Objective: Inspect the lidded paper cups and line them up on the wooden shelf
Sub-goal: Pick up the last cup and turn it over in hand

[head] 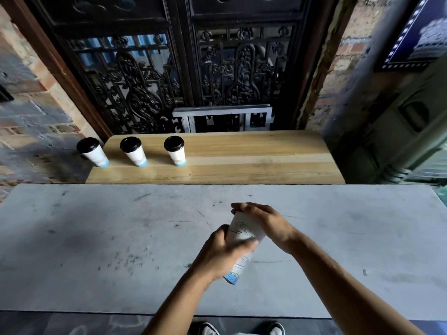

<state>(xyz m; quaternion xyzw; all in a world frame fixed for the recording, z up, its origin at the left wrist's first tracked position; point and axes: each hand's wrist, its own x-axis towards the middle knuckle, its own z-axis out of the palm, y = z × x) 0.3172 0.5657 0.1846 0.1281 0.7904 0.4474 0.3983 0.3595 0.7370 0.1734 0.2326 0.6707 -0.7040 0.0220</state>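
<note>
Both hands are on one paper cup (243,235), held tilted above the grey counter (96,238): the left hand (223,252) wraps the lower body near the blue base, the right hand (263,221) caps the top end, hiding the lid. On the wooden shelf (254,155) beyond, three black-lidded cups stand upright in a row along its left part, apart from each other: left cup (93,152), middle cup (134,151), right cup (175,151).
</note>
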